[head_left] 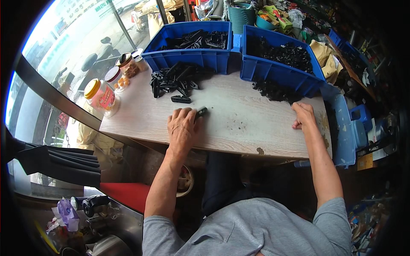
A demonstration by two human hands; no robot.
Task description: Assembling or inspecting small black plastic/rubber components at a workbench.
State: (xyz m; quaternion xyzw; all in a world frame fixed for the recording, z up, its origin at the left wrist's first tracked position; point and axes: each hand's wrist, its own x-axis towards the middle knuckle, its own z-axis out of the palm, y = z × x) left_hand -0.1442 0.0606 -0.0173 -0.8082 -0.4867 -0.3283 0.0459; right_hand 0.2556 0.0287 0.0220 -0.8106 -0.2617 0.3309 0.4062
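Black plastic piece [201, 112] is pinched in the left hand [183, 122], between the front and back edges of the tabletop [232, 121]; well apart, near the right edge, the right hand [303, 114] curls beside small black parts [276, 90], contents unclear.

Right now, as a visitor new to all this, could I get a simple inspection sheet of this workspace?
Surface: pale wood-grain table, with dark specks and a worn patch at the front edge.
Parts: long black pieces heaped before the left blue bin, more inside; small black pieces likewise at the right blue bin.
Clutter: yellow-lidded jar and other jars along the table's left side.
Left hand: holds a black part at the thumb.
Right hand: curled, near the small pieces; whether it holds anything is unclear.
Cables: nothing seen.
Surroundings: window at left; light-blue container right of the table.
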